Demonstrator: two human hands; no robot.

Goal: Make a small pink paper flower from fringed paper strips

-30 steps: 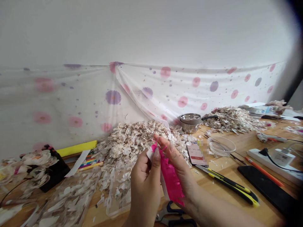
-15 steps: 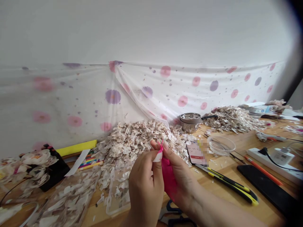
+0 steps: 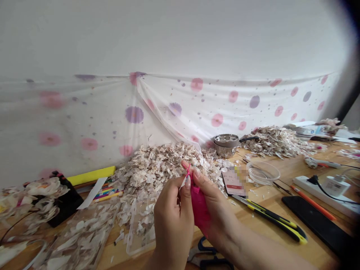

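Both hands meet in the middle of the head view, over the table's near side. My left hand (image 3: 172,215) is closed, its thumb and forefinger pinching a small white petal-like piece (image 3: 183,183) at the base of thin pink strands (image 3: 188,170). Fingers of my right hand (image 3: 221,212) close round a crumpled bright pink sheet (image 3: 200,208), paper or cloth, I cannot tell which. The right thumb presses close to the strands. How strands and sheet join is hidden by the fingers. Below the hands lie dark-handled scissors (image 3: 206,245).
Behind the hands rises a heap of pale dried petals (image 3: 157,165). Rightward are metal bowls (image 3: 225,145), a phone (image 3: 233,183), a clear plastic lid (image 3: 263,172), a yellow-black utility knife (image 3: 277,220), a black slab (image 3: 315,221) and a power strip (image 3: 303,183). Clear trays (image 3: 129,240) lie left.
The left thumb has shifted up over the white piece, covering more of it. The pink strands have moved slightly left, and the right thumb has come in closer to them.
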